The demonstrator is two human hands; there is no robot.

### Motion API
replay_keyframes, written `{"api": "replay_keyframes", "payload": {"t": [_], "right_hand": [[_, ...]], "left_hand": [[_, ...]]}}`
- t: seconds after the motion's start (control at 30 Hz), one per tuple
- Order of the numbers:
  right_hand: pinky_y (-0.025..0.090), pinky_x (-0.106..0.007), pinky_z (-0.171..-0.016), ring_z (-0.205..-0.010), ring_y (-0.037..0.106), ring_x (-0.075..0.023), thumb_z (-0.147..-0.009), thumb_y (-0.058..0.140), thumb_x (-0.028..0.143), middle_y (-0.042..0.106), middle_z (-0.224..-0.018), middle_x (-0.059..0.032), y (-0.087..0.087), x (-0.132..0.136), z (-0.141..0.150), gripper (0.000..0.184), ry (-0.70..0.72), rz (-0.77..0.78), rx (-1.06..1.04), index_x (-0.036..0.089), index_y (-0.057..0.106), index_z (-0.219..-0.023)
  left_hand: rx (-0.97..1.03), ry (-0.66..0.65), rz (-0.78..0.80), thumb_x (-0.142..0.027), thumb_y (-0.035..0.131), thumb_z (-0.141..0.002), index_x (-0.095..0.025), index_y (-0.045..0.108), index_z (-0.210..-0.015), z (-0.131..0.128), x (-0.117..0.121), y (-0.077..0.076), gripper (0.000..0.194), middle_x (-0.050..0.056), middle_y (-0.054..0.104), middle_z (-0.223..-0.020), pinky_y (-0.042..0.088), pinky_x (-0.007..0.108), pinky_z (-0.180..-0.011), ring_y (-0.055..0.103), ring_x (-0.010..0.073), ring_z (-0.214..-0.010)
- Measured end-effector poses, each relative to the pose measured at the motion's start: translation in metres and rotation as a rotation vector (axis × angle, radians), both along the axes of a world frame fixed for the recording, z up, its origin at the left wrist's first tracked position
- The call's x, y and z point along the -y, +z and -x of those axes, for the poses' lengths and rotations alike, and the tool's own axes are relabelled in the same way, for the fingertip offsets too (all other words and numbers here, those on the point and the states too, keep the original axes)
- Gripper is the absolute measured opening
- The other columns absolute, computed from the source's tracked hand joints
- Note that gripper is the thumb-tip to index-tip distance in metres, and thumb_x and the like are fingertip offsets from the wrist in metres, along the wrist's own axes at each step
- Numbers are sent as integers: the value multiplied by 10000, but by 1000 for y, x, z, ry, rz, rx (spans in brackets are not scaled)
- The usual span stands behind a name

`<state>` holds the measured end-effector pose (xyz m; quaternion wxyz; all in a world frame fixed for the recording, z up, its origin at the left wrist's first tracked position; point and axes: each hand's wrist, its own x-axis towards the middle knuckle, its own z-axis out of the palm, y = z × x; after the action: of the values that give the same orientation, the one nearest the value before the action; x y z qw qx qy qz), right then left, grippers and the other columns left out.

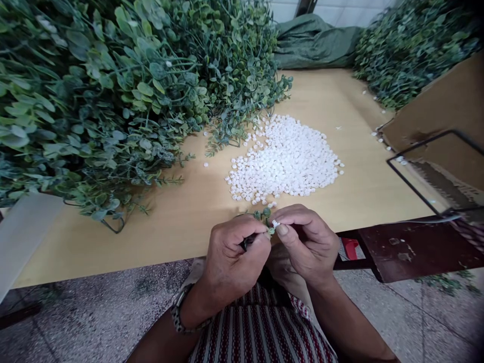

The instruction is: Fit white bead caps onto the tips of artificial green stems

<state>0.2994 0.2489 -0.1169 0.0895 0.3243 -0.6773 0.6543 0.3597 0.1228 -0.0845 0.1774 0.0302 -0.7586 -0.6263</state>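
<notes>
Close to the table's front edge, my left hand [238, 252] is closed in a pinch on a small green artificial leaf sprig [262, 214], whose round leaves poke out above the fingers. My right hand [308, 242] pinches a tiny white plastic piece [275, 223] between thumb and forefinger. That piece is right at the sprig's stem; whether it is seated on it I cannot tell. Just beyond both hands spreads a heap of small white plastic pieces [291, 156] on the wooden table [181, 222].
Large piles of artificial greenery [151, 80] fill the left side, with another bunch [412, 55] at the back right. A green cloth sack [317, 40] lies at the far edge. On the right stand a torn cardboard box [442, 116] and a black wire frame [419, 148].
</notes>
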Motion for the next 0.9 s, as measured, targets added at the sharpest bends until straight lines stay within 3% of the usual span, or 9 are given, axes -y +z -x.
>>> {"api": "replay_keyframes", "payload": {"t": [0.47, 0.9], "right_hand": [[559, -344, -676, -790, 659, -177, -785, 594, 43, 684, -830, -34, -7, -1, -4, 240, -45, -28, -129, 224, 626, -940], [579, -302, -629, -792, 678, -169, -730, 618, -20, 697, -835, -37, -14, 2, -5, 310, -86, 17, -256, 186, 627, -962]], "left_hand": [[16, 31, 40, -67, 517, -754, -159, 504, -529, 0, -2, -2, 244, -25, 453, -521, 352, 222, -484, 403, 89, -499], [-55, 63, 138, -53, 492, -733, -138, 467, -511, 0, -4, -7, 239, -30, 419, -503, 327, 216, -472, 369, 73, -486]]}}
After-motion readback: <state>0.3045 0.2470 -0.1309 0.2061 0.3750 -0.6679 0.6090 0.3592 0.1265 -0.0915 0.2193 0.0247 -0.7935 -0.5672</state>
